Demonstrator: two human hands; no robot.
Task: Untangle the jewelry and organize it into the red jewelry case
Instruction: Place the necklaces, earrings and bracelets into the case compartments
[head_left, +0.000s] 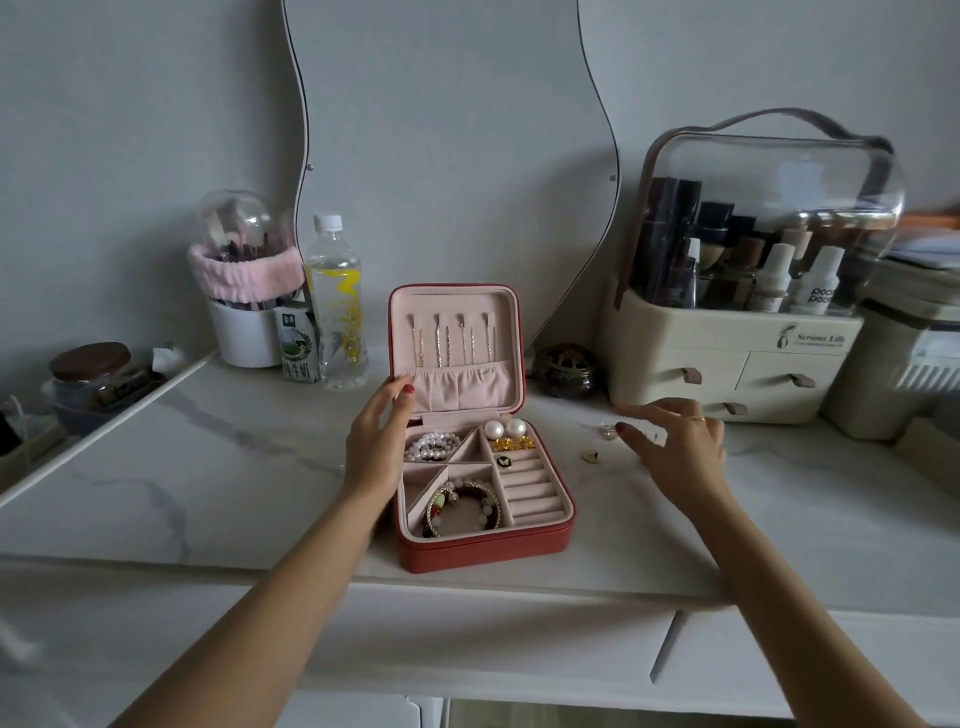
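The red jewelry case (483, 545) stands open on the marble table, lid upright with chains (452, 338) hanging inside. Its pink tray holds a pearl bracelet (432, 447), two pearl earrings (505, 429), gold pieces (513, 443), a dark ring (503, 460) and beaded bracelets (467, 506). My left hand (379, 441) rests against the case's left side, fingertips on the lid's edge. My right hand (675, 441) hovers with spread fingers over small loose jewelry on the table: a silvery piece (607, 430) and a small gold piece (590, 457).
A cream cosmetic organizer (727, 364) with a clear dome stands at the back right. A dark round pot (566, 369) sits beside the case. Back left are a water bottle (335, 306), a milk carton (297, 345) and a brush holder (244, 291). A wavy mirror (447, 130) hangs behind.
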